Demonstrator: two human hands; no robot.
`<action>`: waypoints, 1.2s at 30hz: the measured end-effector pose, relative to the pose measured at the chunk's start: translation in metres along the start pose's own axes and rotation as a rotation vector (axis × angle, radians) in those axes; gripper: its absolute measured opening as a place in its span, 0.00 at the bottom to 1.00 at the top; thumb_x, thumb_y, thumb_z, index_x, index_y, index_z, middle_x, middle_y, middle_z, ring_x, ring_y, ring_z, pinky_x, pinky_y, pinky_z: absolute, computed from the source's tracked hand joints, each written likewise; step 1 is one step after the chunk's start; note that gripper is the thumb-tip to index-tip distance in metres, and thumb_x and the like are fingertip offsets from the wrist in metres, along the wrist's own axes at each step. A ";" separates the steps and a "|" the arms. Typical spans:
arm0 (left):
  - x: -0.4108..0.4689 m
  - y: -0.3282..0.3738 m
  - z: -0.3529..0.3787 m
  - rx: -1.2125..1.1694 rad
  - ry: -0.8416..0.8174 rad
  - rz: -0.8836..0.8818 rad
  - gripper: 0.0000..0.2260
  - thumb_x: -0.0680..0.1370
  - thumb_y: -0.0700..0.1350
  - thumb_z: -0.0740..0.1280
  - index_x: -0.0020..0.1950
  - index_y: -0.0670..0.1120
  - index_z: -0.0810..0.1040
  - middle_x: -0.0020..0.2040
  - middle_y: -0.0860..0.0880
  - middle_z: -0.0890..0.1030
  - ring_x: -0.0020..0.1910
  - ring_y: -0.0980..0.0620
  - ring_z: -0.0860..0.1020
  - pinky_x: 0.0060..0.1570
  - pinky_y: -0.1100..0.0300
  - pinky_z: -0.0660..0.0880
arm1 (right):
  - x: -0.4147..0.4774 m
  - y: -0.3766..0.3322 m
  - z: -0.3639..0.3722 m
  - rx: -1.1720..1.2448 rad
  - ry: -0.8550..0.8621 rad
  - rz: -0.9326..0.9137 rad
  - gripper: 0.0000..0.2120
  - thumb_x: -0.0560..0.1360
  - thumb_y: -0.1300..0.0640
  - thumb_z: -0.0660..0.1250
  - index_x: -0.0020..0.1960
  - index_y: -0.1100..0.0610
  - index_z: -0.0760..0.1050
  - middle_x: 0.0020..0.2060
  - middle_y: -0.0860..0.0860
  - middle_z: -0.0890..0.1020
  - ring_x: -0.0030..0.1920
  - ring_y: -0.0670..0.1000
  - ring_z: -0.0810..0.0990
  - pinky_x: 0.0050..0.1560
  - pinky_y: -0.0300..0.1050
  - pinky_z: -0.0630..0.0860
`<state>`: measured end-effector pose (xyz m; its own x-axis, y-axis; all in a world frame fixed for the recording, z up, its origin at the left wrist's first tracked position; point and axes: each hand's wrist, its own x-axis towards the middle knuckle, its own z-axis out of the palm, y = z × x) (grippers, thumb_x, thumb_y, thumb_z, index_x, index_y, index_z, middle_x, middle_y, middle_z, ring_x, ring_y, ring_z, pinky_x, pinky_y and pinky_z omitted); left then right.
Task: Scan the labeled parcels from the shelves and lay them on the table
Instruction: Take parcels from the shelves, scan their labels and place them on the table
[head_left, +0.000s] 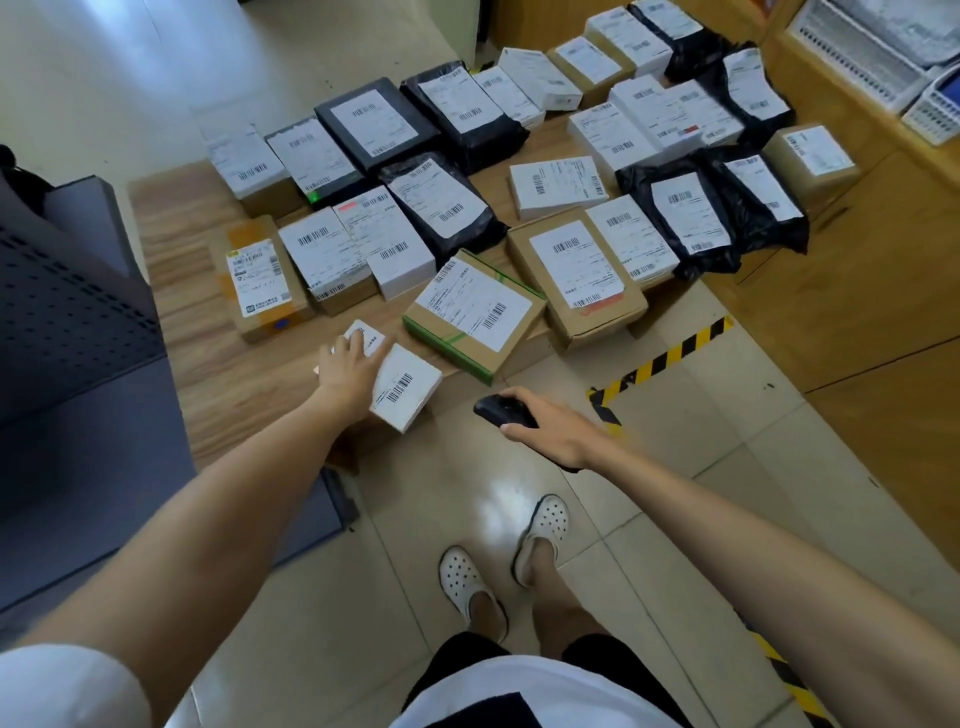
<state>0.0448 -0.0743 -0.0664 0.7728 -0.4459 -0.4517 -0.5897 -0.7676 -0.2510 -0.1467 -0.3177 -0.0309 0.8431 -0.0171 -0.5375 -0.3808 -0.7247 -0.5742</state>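
A low wooden table (182, 322) carries several labeled parcels: brown cartons, white boxes and black poly bags, labels up. At its near edge lies a small white labeled box (402, 387). My left hand (348, 371) rests flat on this box's left part, fingers spread and straight. My right hand (550, 423) hangs over the tiled floor just off the table's front edge and grips a black handheld scanner (501, 410), which points left toward the white box. A brown carton with green tape (475, 317) sits just behind the white box.
A dark grey perforated shelf unit (78, 332) stands to the left of the table. A wooden counter (857, 270) with white baskets (862, 57) is on the right. Yellow-black hazard tape (670, 358) marks the tiled floor. My feet in white clogs (467, 582) stand in front of the table.
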 end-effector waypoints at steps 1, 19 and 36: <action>0.002 -0.001 -0.001 0.025 0.018 0.009 0.49 0.72 0.58 0.74 0.80 0.57 0.40 0.74 0.40 0.59 0.70 0.40 0.63 0.66 0.46 0.64 | -0.001 -0.002 0.001 -0.008 0.000 -0.005 0.26 0.80 0.43 0.62 0.75 0.46 0.62 0.66 0.53 0.74 0.61 0.54 0.74 0.59 0.53 0.72; -0.036 -0.076 -0.097 0.017 0.419 -0.022 0.42 0.72 0.54 0.72 0.76 0.47 0.49 0.76 0.41 0.56 0.78 0.35 0.45 0.74 0.38 0.43 | 0.007 -0.112 -0.060 -0.374 0.240 -0.280 0.35 0.79 0.41 0.63 0.79 0.50 0.52 0.71 0.57 0.71 0.65 0.61 0.72 0.61 0.58 0.73; -0.035 -0.057 -0.170 0.062 0.387 -0.195 0.46 0.70 0.57 0.73 0.78 0.47 0.47 0.76 0.42 0.53 0.78 0.36 0.46 0.75 0.41 0.55 | 0.025 -0.138 -0.155 -0.783 0.231 -0.517 0.22 0.79 0.44 0.63 0.64 0.56 0.60 0.63 0.58 0.75 0.58 0.60 0.72 0.50 0.55 0.68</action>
<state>0.0909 -0.0933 0.1097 0.8953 -0.4436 -0.0397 -0.4275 -0.8310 -0.3559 -0.0139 -0.3254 0.1306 0.9214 0.3582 -0.1510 0.3486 -0.9333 -0.0866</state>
